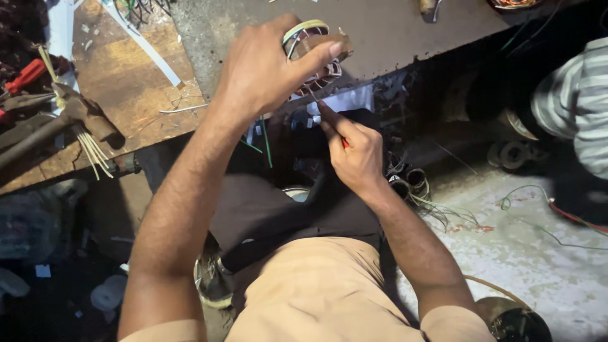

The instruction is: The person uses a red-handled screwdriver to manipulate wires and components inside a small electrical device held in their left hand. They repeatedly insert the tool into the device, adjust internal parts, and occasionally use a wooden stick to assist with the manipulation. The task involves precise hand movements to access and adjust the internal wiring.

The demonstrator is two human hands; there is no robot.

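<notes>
Left hand (263, 66) closed round a wound coil part (315, 54), thumb and fingers wrapped over it, holding it up just above the near edge of the grey surface (392, 31). Copper-coloured windings visible under the fingers, pale green/yellow sleeving looped across the top, brownish block at the right end.

Right hand (356, 155) pinched tight on a thin tool w/ red handle (345, 143); only a sliver of red showing betw. fingers. Slim metal tip angled up-left, reaching the underside of the coil part; contact too small to confirm. Hands close together, right below left.

Left of centre: brown wooden surface (126, 88) w/ hammer (57, 123) lying across it, bundle of pale yellow strips (88, 149) beside hammer head, red-handled tool (25, 76) at far left, white strip (145, 47) lying diagonally.

Below hands: dark cloth over lap, tan trousers. Small wire coils (408, 183) and loose green and red wires (544, 209) on pale floor (544, 266) at right. Another person's striped sleeve (576, 95) at upper right edge, well apart from both hands.
</notes>
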